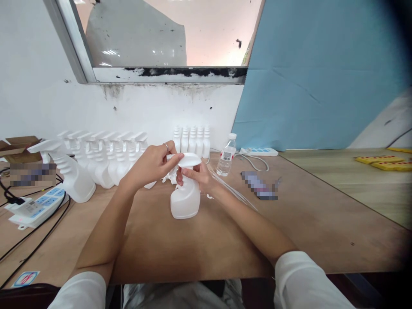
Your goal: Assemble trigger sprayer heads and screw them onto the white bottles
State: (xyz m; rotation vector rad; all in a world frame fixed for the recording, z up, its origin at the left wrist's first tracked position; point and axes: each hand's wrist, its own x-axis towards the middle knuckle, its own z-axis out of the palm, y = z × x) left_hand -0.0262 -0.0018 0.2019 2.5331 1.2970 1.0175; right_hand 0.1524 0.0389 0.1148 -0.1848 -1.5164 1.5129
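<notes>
A white spray bottle (185, 202) stands upright on the brown table in front of me, a spray head (189, 160) on its top. My left hand (160, 159) pinches the left end of that head between thumb and fingers, and a ring shows on one finger. Wrapped around the bottle's neck, just under the head, is my right hand (200, 174). Small white parts (170, 177) lie behind the hands, partly hidden. Thin white tubes (236, 192) rest beside my right forearm.
Several spray bottles with heads (79, 182) stand at the left. Headless bottles (193, 141) line the wall. Right of them are a water bottle (226, 156), a phone (258, 186) and a power strip (259, 152). Another power strip (41, 208) with black cables lies left, near a cardboard box (24, 148).
</notes>
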